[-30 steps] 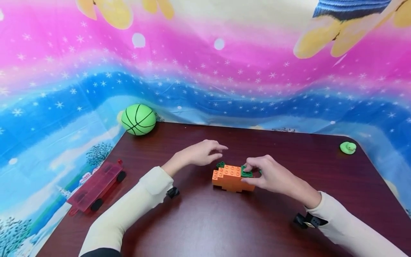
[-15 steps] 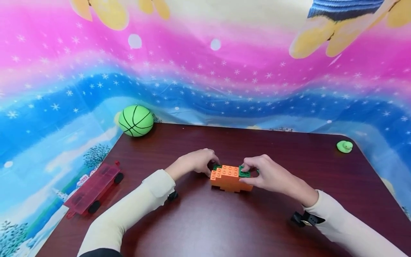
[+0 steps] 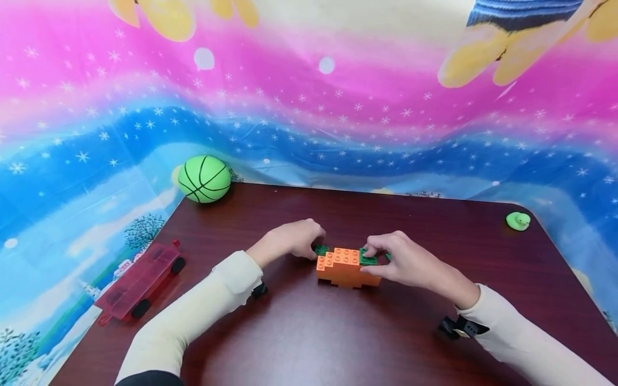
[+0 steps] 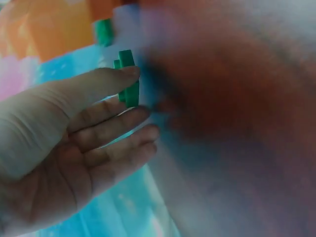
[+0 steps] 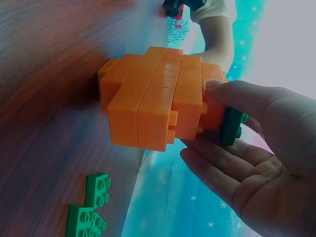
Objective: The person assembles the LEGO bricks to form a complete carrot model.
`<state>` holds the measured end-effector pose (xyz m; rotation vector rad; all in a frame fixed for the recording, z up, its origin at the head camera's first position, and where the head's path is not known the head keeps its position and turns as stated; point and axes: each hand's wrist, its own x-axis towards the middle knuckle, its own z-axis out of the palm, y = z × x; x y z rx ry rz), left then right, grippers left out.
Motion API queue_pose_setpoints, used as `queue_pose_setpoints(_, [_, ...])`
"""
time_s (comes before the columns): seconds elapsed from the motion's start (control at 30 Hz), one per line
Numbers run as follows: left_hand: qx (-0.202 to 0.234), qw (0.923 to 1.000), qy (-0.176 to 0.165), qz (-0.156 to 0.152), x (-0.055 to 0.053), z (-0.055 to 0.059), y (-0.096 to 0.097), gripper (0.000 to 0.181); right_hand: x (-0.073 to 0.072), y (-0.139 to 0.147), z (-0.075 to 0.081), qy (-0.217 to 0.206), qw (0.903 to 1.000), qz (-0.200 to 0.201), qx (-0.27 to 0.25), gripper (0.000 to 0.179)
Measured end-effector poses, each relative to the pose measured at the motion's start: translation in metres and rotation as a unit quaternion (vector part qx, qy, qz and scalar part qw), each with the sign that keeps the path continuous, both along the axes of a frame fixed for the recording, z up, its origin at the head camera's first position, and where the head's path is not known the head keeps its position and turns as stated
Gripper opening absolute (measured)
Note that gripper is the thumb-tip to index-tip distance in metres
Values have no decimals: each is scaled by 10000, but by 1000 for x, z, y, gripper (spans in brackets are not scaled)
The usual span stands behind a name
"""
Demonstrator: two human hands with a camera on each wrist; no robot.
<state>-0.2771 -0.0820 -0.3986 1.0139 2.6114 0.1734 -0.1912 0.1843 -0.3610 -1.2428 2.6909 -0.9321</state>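
Note:
An orange model of stacked toy building bricks (image 3: 340, 274) stands on the table, stepped at its left end. My right hand (image 3: 407, 261) grips its right end, thumb on the near side. On top there sits a green brick (image 3: 368, 259), studs up, beside the right fingertips; the right wrist view shows it under the thumb and fingers. Just behind the model's left end, my left hand (image 3: 296, 239) pinches a small green brick (image 4: 130, 81) between thumb and forefinger. The other left fingers are loosely extended.
Loose green bricks (image 5: 88, 217) lie on the table by the model's right end. A red translucent toy wagon (image 3: 140, 281) is at the left edge, a green ball (image 3: 205, 179) at the back left corner. A green rubber duck (image 3: 519, 221) sits back right.
My left hand has come down from behind the model and taken hold of the green brick, which has shifted slightly left. The right hand stays on the orange model.

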Motion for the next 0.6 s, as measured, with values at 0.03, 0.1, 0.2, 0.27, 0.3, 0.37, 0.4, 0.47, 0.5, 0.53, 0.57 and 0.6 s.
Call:
queue_pose_setpoints(0.03, [141, 9998, -89, 79, -2, 3, -3, 23, 0, 0, 0, -9, 10000, 1, 8, 20])
queue_pose_setpoints(0.1, [500, 9981, -269, 234, -5, 11, -10, 23, 0, 0, 0, -30, 10000, -2, 13, 20])
queue_pose_setpoints(0.2, [1082, 9925, -459, 339, -7, 24, -22, 35, -1, 0, 0, -56, 10000, -8, 29, 19])
queue_pose_setpoints(0.27, [1375, 9886, -520, 320, -7, 31, -29, 43, -1, 0, 0, -78, 10000, -18, 35, 19])
queue_pose_setpoints(0.3, [1480, 9873, -513, 279, -5, 35, -31, 46, -1, 0, 0, -87, 10000, -25, 41, 19])
queue_pose_setpoints(0.37, [1673, 9846, -483, 146, 0, 41, -34, 48, -1, 0, -1, -97, 9999, -48, 45, 18])
queue_pose_setpoints(0.4, [1752, 9835, -450, 52, 4, 44, -34, 46, 0, 1, -1, -99, 9999, -57, 45, 19])
queue_pose_setpoints(0.47, [1971, 9794, -423, -133, 13, 48, -32, 41, 0, 1, -1, -89, 9999, -60, 43, 19])
queue_pose_setpoints(0.5, [2043, 9778, -406, -216, 18, 50, -30, 39, 0, 1, -1, -75, 9999, -52, 43, 20])
queue_pose_setpoints(0.53, [2125, 9758, -426, -302, 24, 51, -28, 37, 0, 1, -1, -61, 10000, -39, 37, 20])
queue_pose_setpoints(0.57, [2195, 9738, -457, -387, 29, 53, -26, 36, -1, 0, -1, -50, 10000, -21, 31, 21])
queue_pose_setpoints(0.6, [2259, 9718, -487, -470, 34, 54, -24, 35, -1, 0, -1, -43, 10000, -1, 25, 21])
